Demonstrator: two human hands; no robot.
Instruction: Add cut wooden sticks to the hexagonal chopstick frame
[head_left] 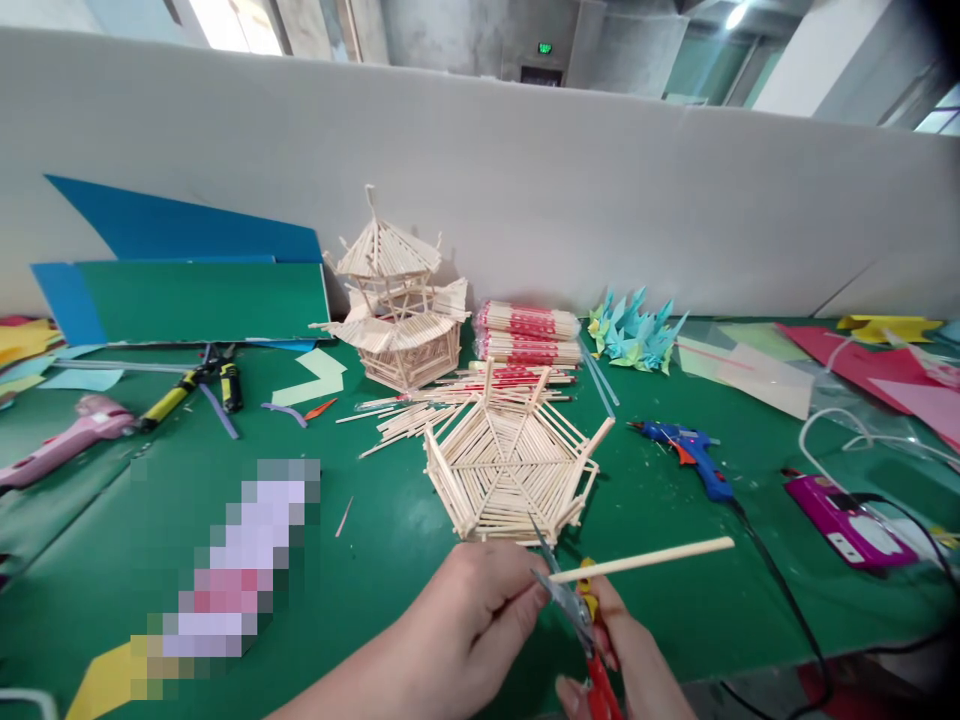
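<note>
My right hand [634,645] is closed round the red and yellow handles of a pair of scissors [576,605], whose blades are parted and point up and left. A pale wooden stick [660,556] lies across the blades and reaches out to the right. At the stick's left end, my left hand [487,620] pinches it, fingertips close beside the blades. Just beyond my hands sits an open frame of wooden sticks [510,470], with a web-like many-sided base and raised sides.
Behind stand a stick pagoda [405,320] and red-wrapped stick bundles [529,335], with loose sticks [416,420] in front. A blue glue gun [694,455] and purple box [847,520] with cables lie right. Pliers [176,395] and a pink glue gun [71,440] lie left.
</note>
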